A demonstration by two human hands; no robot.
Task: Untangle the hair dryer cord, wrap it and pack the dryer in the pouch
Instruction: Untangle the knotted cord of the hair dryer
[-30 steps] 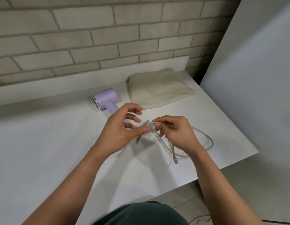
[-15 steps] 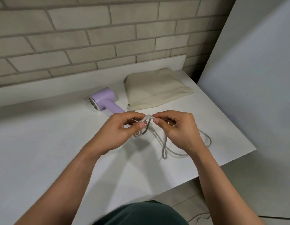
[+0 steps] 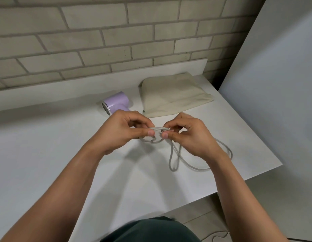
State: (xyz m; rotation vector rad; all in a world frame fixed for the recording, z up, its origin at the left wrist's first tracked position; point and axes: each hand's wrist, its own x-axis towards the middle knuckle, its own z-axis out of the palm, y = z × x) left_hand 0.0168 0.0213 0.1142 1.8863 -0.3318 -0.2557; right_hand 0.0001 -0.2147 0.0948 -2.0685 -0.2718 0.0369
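Dryer handle (image 3: 123,108) behind left hand (image 3: 121,134)

left hand (image 3: 120,132): centre frame, knuckles up, fingers curled, thumb and forefinger pinch cord (image 3: 158,128) knot
right hand (image 3: 191,137): just at 3 o'clock of left, fingers curled, thumb and forefinger pinch same knot
thumbs: tips near, not touching
left forearm (image 3: 64,186): bare, enters from 7 o'clock
right forearm (image 3: 239,189): bare, enters from 5 o'clock
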